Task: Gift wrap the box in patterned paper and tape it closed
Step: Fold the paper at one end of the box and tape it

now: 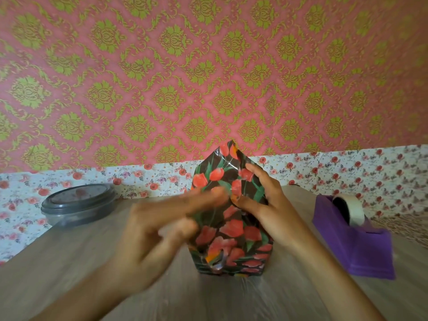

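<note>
Glossy paper, dark ground with red tulips and green leaves, covers the box [231, 230] completely; no bare cardboard shows.

- Position: the box stands on end at the middle of the counter [69, 262], between both hands. Its lower end is folded flat, with creases showing near the base.
- Upper end: not closed. The paper rises into a pointed flap [228, 156] that stands free above the box.
- Right hand [266, 205]: grips the box's right side, thumb pressed on the front face, fingers curled round the edge onto the base of the flap.
- Left hand [162, 218]: motion-blurred. Its fingers look stretched across the front face at mid height. Cannot tell whether they pinch paper or tape, or only press.

Handling, as judgement:
- The box seems light and stiff enough to stand on one end with only a steadying grip.
- The paper's sheen suggests a slick surface, so fingertips may slide. It creases sharply and would likely tear at a corner if pulled hard.
- Best hold: flat pressure on the firm faces and edges, not on the hollow flap, which would crumple.
- The flap wants folding from its tip down over the end.

Purple tape dispenser [352, 235] with its roll sits on the counter near the right hand. Grey lidded container [78, 205] sits well off to the left.
</note>
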`<state>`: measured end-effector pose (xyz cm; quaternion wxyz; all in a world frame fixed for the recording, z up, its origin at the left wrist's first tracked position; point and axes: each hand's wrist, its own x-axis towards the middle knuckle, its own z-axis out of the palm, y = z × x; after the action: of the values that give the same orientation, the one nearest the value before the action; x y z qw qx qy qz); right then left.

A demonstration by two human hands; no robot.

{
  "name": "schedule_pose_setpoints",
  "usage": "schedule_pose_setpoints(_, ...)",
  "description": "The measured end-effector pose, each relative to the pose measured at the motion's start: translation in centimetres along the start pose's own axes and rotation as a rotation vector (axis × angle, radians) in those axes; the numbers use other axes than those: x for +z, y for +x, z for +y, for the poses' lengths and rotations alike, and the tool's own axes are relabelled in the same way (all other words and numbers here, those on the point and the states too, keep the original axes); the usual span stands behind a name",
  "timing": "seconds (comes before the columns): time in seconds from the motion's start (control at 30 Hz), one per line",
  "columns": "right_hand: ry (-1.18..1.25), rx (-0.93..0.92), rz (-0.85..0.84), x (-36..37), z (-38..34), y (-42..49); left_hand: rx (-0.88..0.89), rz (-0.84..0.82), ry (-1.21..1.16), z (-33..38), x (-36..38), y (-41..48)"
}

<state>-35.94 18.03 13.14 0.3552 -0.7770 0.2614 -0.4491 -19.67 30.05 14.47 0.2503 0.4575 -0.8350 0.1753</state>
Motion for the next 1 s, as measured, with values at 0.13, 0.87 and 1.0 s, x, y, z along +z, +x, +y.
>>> schedule_pose_setpoints(0.13,-0.007,0.007,-0.007,0.0,-0.1,-0.4,-0.246,0.171,-0.168,-1.9,-0.7,1.1)
schedule_pose_setpoints(0.87,0.241,0.091,-0.153,-1.0,0.4,0.2,-0.362,-0.557,0.172,-2.4,-1.5,6.5)
schedule_pose_setpoints(1.0,0.282,0.125,-0.168,-3.1,-0.5,-0.7,-0.365,-0.576,0.219,-1.7,-1.8,6.9)
